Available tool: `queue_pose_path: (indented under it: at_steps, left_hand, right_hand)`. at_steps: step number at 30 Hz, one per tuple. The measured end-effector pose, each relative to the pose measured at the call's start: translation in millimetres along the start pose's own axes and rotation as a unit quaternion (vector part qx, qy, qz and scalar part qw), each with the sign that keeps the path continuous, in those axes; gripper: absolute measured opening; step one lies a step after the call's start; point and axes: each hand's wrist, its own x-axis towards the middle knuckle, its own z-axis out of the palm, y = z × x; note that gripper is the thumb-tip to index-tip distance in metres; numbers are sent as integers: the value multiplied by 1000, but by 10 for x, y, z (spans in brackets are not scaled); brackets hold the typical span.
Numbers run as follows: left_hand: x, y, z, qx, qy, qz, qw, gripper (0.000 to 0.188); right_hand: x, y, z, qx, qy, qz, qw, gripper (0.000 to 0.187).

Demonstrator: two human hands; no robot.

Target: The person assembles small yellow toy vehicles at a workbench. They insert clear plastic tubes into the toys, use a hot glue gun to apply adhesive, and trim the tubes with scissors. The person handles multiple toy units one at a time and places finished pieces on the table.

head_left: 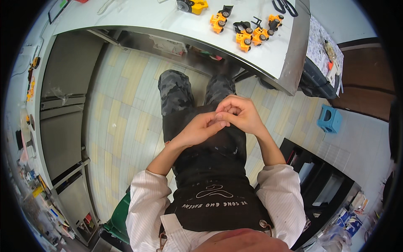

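Observation:
My left hand (pixel 203 128) and my right hand (pixel 241 115) meet above my lap, over a black apron (pixel 210 155). Their fingertips touch, with the fingers of both curled and closed. Anything between them is hidden or too small to make out. Beyond my knees, several small orange and black toy construction vehicles (pixel 244 40) stand on the white table (pixel 168 38), away from both hands.
A yellow and grey tool-like object (pixel 192 6) and black-handled scissors (pixel 285 6) lie on the table. Grey cabinets (pixel 63 138) line the left side. A blue stool (pixel 329 119) stands on the floor at right, near a black shelf unit (pixel 319 180). My seat has a green edge (pixel 119 216).

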Motion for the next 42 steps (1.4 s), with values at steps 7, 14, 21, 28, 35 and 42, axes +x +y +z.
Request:
queue_pose_path:
  at_steps: [7, 14, 21, 28, 35, 42]
  left_hand:
    - [-9, -104, -49, 62, 91, 76, 991, 16]
    - [-30, -4, -85, 243, 161, 154, 944, 11]
    - [-9, 36, -113, 312, 179, 220, 907, 11]
    - [-21, 117, -210, 386, 233, 247, 858, 9]
    - [-13, 951, -981, 474, 432, 396, 657, 8]
    - [939, 2137, -1894, 554, 381, 255, 695, 26]
  right_hand:
    - [-72, 104, -42, 106, 27, -5, 994, 5]
    - [-53, 42, -33, -84, 62, -54, 993, 4]
    - [-65, 73, -10, -78, 93, -54, 991, 9]
    - [-82, 151, -38, -14, 157, -19, 987, 17]
    - [-234, 376, -204, 35, 194, -18, 980, 14]
    - [-337, 410, -103, 72, 191, -19, 979, 11]
